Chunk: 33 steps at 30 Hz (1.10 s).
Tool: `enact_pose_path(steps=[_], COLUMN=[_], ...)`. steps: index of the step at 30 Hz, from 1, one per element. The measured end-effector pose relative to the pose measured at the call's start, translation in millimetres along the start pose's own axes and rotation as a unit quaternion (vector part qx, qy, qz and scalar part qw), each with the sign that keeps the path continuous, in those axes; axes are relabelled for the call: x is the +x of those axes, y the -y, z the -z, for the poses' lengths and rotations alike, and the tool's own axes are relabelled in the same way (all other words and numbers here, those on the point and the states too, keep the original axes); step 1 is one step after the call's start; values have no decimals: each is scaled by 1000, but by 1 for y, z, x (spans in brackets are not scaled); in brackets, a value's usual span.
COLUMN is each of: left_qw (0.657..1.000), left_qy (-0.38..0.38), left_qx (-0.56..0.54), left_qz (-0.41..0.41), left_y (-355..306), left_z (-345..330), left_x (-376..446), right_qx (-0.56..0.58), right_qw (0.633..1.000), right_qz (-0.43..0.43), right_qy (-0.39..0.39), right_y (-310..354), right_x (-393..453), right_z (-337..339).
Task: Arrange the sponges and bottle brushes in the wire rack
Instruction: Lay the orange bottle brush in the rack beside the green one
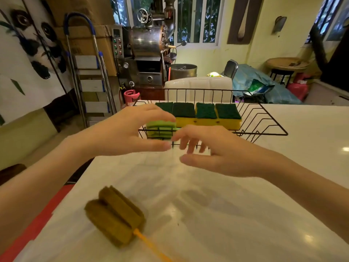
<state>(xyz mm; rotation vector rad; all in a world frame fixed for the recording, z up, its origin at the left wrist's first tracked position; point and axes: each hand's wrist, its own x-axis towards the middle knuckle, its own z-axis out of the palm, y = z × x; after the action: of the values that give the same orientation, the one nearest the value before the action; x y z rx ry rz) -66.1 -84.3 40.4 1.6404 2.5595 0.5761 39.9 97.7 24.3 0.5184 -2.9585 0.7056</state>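
A black wire rack (264,127) stands on the white table, holding a row of several yellow sponges with dark green tops (205,115). At the rack's left end sits a light green sponge (160,129); my left hand (130,131) curls over it, fingers on top and thumb in front at the rack's wire. My right hand (211,154) hovers just in front of the rack, fingers spread and holding nothing. A brown bottle brush (115,214) with an orange handle lies on the table near me, at the lower left.
The white table (245,214) has a red edge at the left. Beyond it are a white chair back (198,87), a stepladder (90,72), a metal roasting machine (149,50) and a pink gas cylinder (131,96).
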Motion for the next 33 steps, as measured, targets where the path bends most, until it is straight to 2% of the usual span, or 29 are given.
enact_pose_path(steps=[3,5,10,16,19,25,33], left_qw=[993,985,977,965,956,972,990], left_qy=[111,153,200,236,275,219,125], left_qx=[-5,6,-27,19,-1,3,12], left_qz=[45,79,68,111,103,81,61], left_y=[4,7,3,1,-2,-4,-3], left_z=[-10,-20,-30,-39,-40,-34,-23], left_x=[-27,-43,-70,-87,-84,-66,-25], right_qx=[21,31,-1,-44,-39,-17,45], right_qw=[997,994,985,981,982,985,991], right_qz=[-15,-27,-45,-32,-28,-73,-114], right_qy=[67,105,169,186,183,157,46], right_y=[17,25,37,45,45,30,-8], right_x=[-15,-22,-40,-54,-57,-50,-34], right_z=[-17,-27,-48,-66,-71,-63,-31])
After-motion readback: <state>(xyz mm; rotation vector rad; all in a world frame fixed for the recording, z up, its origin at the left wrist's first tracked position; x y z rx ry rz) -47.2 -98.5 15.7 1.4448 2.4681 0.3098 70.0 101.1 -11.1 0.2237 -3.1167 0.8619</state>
